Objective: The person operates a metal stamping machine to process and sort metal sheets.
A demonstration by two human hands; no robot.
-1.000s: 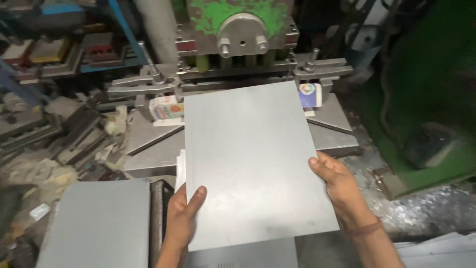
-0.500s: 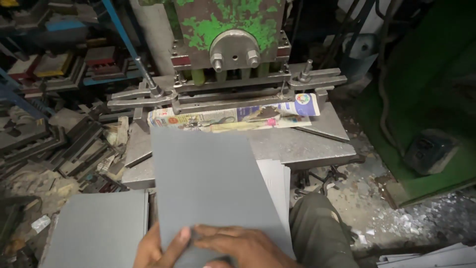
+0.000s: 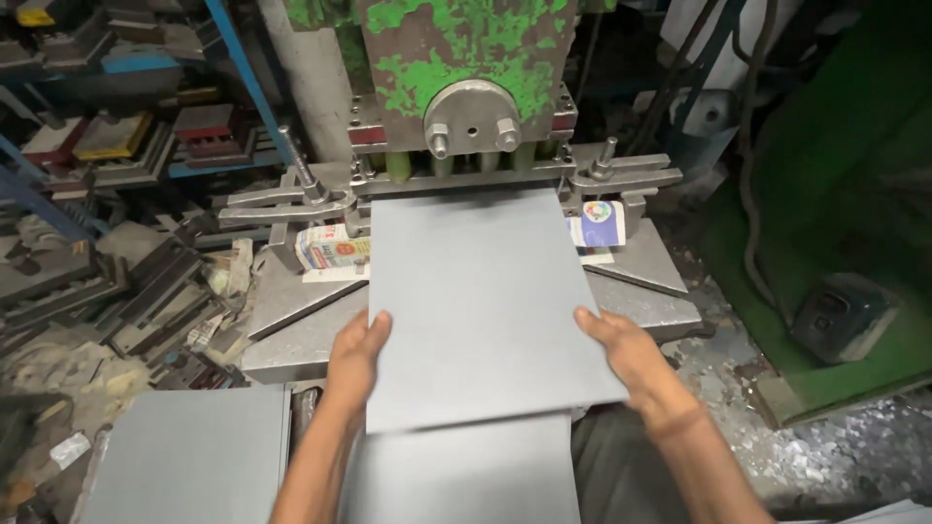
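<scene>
Grey sheet (image 3: 481, 301) lies on the steel bed (image 3: 641, 301) of the green press (image 3: 466, 58), held at its near corners by both hands, with its far edge reaching the slot under the press head, between the two clamps (image 3: 291, 204). As far as can be judged, the sheet is placed at the mouth of the press but not let go; whether it sits fully against a stop cannot be told. Colourful printed paper (image 3: 335, 247) shows at either side beneath it. More grey sheets wait: a stack (image 3: 189, 451) at the lower left and another sheet (image 3: 466, 471) just under the near edge of the held one. The left hand (image 3: 357, 354) grips the sheet's left edge, thumb on top, fingers beneath, forearm rising from below. The right hand (image 3: 626, 354) pinches the right near corner likewise, thumb lying flat on the surface, wrist angled inward. Scrap trimmings (image 3: 806, 446) litter the floor at right.
</scene>
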